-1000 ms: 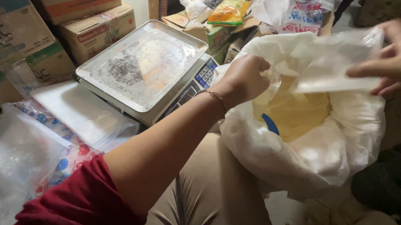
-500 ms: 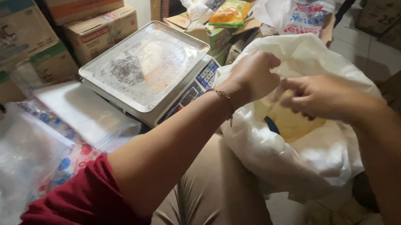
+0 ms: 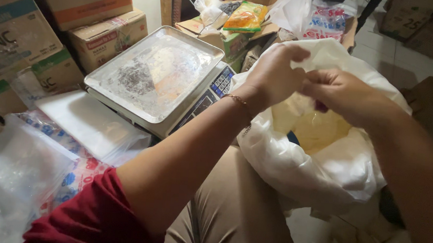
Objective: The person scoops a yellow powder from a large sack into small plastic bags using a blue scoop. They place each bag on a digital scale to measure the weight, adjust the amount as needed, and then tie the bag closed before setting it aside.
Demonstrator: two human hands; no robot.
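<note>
Both hands meet above a big white plastic bag [image 3: 299,168] that rests against the person's knee, the left hand [image 3: 273,74] and right hand [image 3: 343,92] pinched together on a small clear bag [image 3: 308,62] at its open mouth. Yellow powder [image 3: 317,131] shows inside the big bag. Just left stands a scale [image 3: 153,79] with a metal tray, with cardboard boxes [image 3: 76,20] behind it.

Your two hands, left hand [image 3: 273,72] and right hand [image 3: 343,92], are meeting right over the mouth of the big plastic sack [image 3: 320,169], which is sitting against your knee [image 3: 230,214]. The digital scale [image 3: 153,79] is sitting just left of the sack, cardboard boxes [image 3: 61,19] are stacking up behind it, and flat plastic bags [image 3: 89,123] are lying in front of it.
</note>
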